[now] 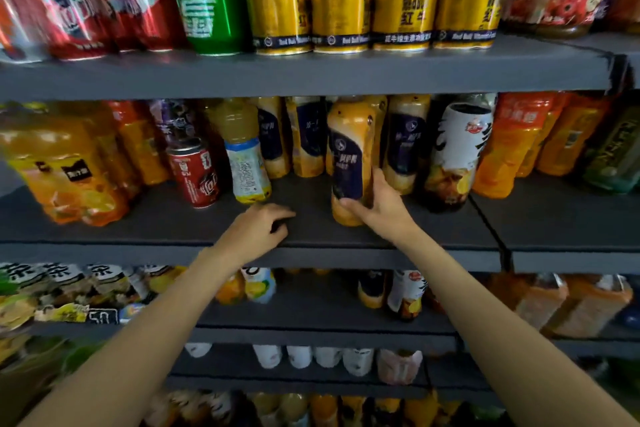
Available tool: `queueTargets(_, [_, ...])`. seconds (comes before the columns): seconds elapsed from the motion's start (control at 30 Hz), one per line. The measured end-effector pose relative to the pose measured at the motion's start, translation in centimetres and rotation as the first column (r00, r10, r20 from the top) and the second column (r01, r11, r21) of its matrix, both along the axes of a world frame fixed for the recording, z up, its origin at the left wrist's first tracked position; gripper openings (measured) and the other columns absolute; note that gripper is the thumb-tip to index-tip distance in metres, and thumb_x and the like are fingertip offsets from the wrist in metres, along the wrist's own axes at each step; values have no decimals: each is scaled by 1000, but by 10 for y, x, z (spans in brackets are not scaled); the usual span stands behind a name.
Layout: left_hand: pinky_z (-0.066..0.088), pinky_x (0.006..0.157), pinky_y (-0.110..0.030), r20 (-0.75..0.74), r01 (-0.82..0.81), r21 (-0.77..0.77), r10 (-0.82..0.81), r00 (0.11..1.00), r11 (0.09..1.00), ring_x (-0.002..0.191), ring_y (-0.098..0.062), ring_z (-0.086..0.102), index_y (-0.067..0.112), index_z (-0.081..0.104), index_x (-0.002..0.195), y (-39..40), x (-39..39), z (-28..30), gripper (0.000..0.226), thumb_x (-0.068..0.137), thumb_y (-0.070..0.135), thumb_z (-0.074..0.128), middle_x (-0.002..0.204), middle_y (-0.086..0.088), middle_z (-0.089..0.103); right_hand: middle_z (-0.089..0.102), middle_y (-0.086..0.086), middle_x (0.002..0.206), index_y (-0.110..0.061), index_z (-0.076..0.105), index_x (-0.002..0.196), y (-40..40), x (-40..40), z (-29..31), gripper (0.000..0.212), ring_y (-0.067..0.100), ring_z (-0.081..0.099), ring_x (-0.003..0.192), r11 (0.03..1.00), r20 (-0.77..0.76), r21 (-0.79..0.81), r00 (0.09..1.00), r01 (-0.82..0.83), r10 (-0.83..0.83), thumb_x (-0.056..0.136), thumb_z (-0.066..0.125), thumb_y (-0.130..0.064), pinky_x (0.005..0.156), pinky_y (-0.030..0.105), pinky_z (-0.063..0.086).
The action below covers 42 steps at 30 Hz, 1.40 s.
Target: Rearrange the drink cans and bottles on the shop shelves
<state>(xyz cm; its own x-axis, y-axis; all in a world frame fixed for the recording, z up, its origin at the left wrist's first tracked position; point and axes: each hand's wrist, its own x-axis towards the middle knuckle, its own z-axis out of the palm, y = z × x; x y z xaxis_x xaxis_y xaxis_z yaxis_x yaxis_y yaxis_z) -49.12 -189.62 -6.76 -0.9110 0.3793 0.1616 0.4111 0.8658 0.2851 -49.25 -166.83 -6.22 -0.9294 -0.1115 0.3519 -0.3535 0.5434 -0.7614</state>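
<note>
Dark grey shelves (311,78) fill the view in stacked tiers, the top one carrying red cans (104,0), a green can (207,0) and gold cans (341,0) along its front edge. On the middle shelf (194,229), going left to right, a small red can (194,173) stands upright, the left hand (256,232) rests near the front edge with fingers loosely curled on nothing, and the right hand (379,206) wraps the base of an orange bottle with a dark blue label (350,163). That bottle stands near the shelf's middle, long axis nearly vertical, cap end up, slightly tilted.
</note>
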Motion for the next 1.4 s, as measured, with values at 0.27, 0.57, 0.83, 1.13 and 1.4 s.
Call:
queueTargets(0.27, [38,96,-35,-73,-286,512,373,925,810,106,-32,50,6,63,106,-37,-25,-24,29,77,8,71,111,-16,51,40,19,131,-4,37,140,-53,-13,-19,76,34,38,124,910,-98,4,906,414,-412,79,72,-33,103,36,33])
queueTargets(0.57, [38,102,-35,129,-358,665,371,920,656,126,-27,45,6,27,141,-35,-50,-17,77,80,17,72,137,-12,46,46,13,121,-2,38,116,-83,-33,-9,52,33,50,109,807,-79,107,814,581,-575,86,64,-34,72,47,46])
queueTargets(0.83, [39,91,-33,49,-374,578,426,903,725,117,-27,45,6,41,129,-35,-46,-17,70,75,34,76,123,-12,45,51,14,121,-3,39,118,-93,-39,-6,42,38,56,102,785,-35,132,795,605,-606,91,59,-28,67,41,40])
queueTargets(1.13, [38,92,-21,223,-311,683,216,951,661,107,-5,49,20,37,124,-100,11,-1,70,69,22,82,115,9,52,46,21,112,2,52,110,-121,-7,-17,30,36,50,103,944,-402,34,869,329,-289,85,64,-10,86,39,46])
queueTargets(1.4, [41,87,-13,139,-274,662,245,959,698,109,-4,52,19,42,124,-211,56,2,71,67,34,80,116,14,55,45,9,115,-4,50,116,-264,8,11,28,23,52,102,980,-496,99,846,-170,197,91,46,-17,86,39,49])
